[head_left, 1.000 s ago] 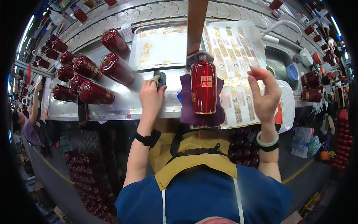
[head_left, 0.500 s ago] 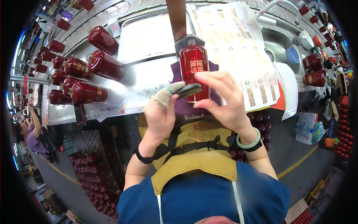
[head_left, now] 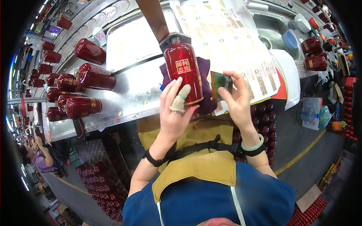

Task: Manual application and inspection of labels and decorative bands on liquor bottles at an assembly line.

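Note:
A red glossy bottle with a small gold label lies on a purple cloth on the metal workbench, its neck under a brown wooden bar. My left hand is raised just in front of the bottle, fingers apart, with a beige cot on one finger; it holds nothing. My right hand pinches a small dark rectangular sticker just right of the bottle.
Several red bottles lie in rows at the left of the bench. Sheets of gold labels spread at the right, beside a sink with bowls. Crates of bottles sit below. Another person works at far left.
My hands were together in front of the bottle half a second ago; they have parted, the right one now holding the dark sticker to the right and the left one open.

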### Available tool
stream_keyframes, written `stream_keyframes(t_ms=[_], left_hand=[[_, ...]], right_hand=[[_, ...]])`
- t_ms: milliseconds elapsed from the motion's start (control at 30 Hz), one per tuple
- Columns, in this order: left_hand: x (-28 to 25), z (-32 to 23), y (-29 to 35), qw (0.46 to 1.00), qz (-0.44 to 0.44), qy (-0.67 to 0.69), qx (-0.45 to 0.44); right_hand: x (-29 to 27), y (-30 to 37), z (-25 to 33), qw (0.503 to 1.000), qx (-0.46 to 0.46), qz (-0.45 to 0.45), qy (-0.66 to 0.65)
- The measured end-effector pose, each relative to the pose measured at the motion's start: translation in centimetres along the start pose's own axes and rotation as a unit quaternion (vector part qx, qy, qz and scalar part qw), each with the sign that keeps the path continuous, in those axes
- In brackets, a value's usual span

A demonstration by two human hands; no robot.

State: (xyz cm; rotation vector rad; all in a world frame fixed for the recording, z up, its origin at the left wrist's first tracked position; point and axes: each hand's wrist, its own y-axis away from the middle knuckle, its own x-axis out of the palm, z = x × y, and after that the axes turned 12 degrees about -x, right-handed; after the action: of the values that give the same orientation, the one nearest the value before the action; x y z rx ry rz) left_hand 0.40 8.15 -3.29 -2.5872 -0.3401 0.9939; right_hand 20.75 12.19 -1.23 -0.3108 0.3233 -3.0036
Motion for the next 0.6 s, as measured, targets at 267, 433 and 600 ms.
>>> stream_keyframes(t_ms=[267,433,600], left_hand=[[1.5,0.5,-0.4,0.994,-0.037,-0.103,0.029],[1.3,1.5,0.2,0.997,-0.048,-0.062,0.018],[1.1,2.1,0.8,0.999,-0.041,-0.034,0.005]], right_hand=[[2.3,1.8,-2.2,0.996,-0.018,0.021,0.081],[2.2,2.1,-1.8,0.975,-0.034,0.028,0.219],[0.4,1.7,-2.0,0.959,-0.055,0.000,0.279]])
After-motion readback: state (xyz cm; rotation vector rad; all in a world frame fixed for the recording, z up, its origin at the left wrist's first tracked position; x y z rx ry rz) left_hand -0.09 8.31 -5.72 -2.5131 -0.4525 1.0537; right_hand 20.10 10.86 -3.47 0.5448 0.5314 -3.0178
